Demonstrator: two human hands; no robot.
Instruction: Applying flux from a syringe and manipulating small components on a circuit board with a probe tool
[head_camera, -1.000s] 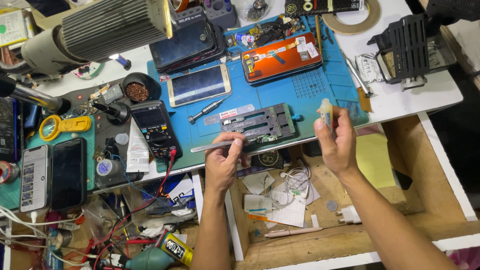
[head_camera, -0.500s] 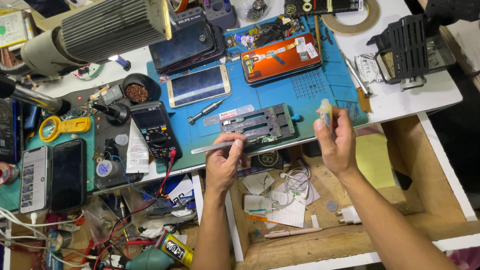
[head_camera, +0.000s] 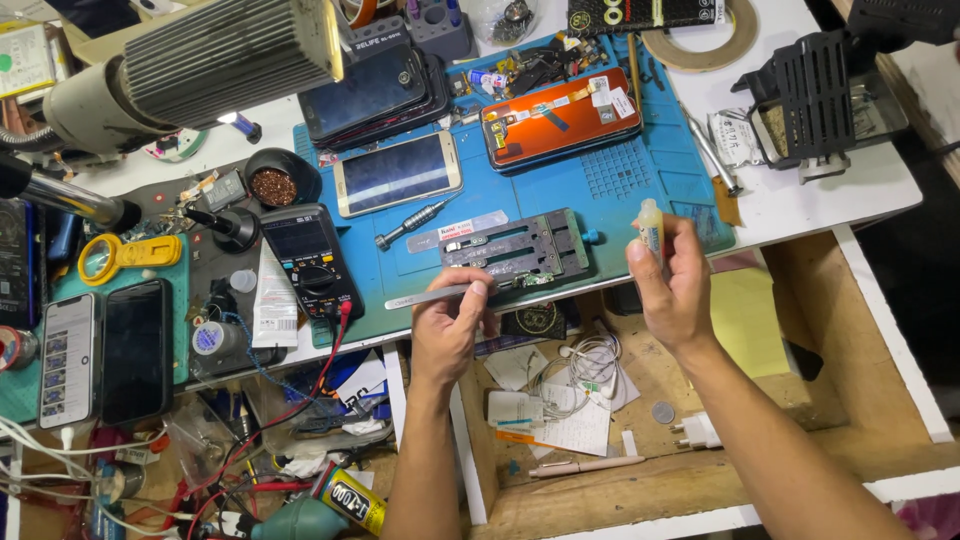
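Near the front edge of the desk, on the blue rubber work mat (head_camera: 620, 190), lies a grey metal board holder with sliding rails (head_camera: 515, 250). The left hand (head_camera: 450, 325) rests just in front of it, and its fingers (head_camera: 478, 292) pinch a long flat silver metal tool (head_camera: 430, 296), which lies almost level and points to the left along the mat's front edge. The right hand (head_camera: 675, 285) is lifted just beside the right end of the holder; its fingers (head_camera: 690, 235) are pressed around a small pale yellow plastic bottle (head_camera: 650, 225), held upright.

Behind the holder, a small silver screwdriver (head_camera: 410, 222) lies on the mat, and further back are a gold-framed phone with dark screen (head_camera: 397, 173) and an orange phone back with open parts (head_camera: 560, 118). To the left of the mat sits a black digital multimeter (head_camera: 310, 262) with a red wire. Below the desk edge, an open wooden drawer (head_camera: 860, 330) holds papers, a white earphone cable and a pen.
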